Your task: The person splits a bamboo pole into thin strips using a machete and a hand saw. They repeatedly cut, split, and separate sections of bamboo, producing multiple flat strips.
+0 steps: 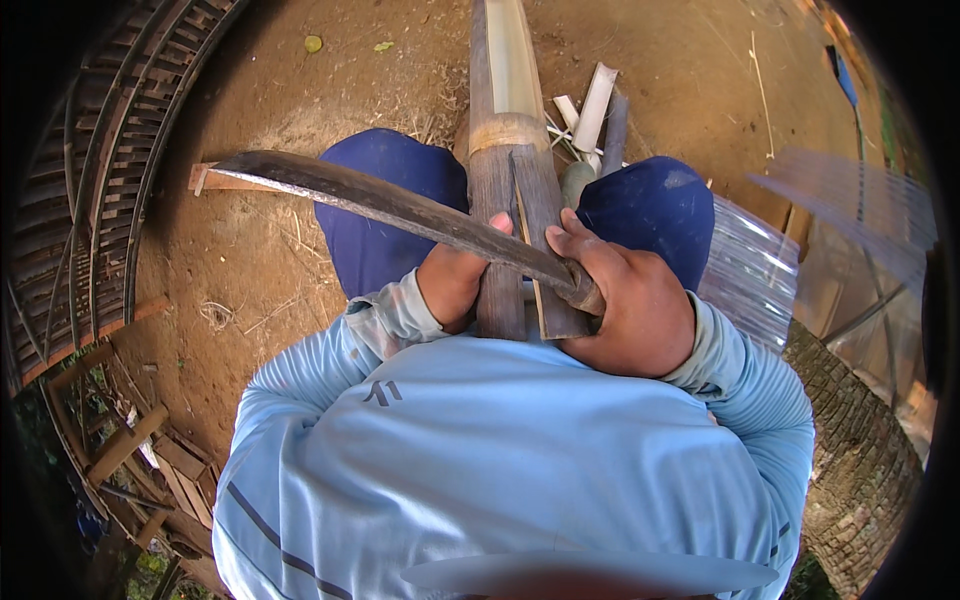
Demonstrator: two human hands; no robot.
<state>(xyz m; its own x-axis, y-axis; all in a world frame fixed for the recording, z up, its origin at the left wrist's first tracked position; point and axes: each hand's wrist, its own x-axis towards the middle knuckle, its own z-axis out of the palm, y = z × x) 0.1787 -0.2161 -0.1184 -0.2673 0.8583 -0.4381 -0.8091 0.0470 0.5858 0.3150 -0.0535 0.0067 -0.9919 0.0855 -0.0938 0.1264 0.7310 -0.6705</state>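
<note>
A thick bamboo pole runs away from me between my knees. Its near end is split lengthwise into two pieces with a narrow gap, while beyond a node its far part is cut open to the pale inside. From the left side, my left hand grips the bamboo, thumb on top. My right hand is closed round the handle end of a machete and rests against the right split piece; its lower fingers are hidden. The machete's long curved blade crosses above the bamboo and my left hand, its tip to the left.
Cut bamboo pieces lie on the dirt ground beyond my right knee. Clear corrugated sheets stand at the right, near a rough trunk. A slatted bamboo structure curves along the left, with wooden scraps below it.
</note>
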